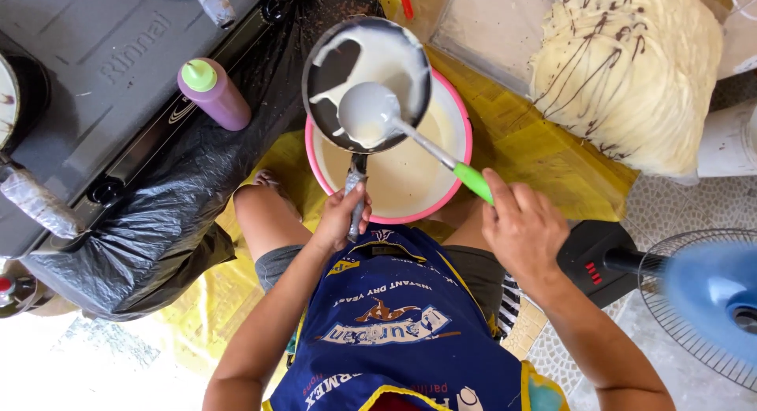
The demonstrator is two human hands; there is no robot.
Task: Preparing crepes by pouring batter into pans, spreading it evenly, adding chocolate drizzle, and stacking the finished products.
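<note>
The pan's [367,84] handle mostly disappears inside the left hand [341,218], so only a short bit of it shows above the fist. The bowl [465,135] underneath is half covered by the pan, and how deep the batter sits in it is hard to tell. The stove [102,56] gets cut off at the frame's left edge, same with the fan [710,300] on the right. The right hand [524,229] is closed on the ladle's [371,111] green grip. The pan is small, black, tilted over the pink bowl, with pale batter smeared across most of its inside and the ladle's cup resting in it.
</note>
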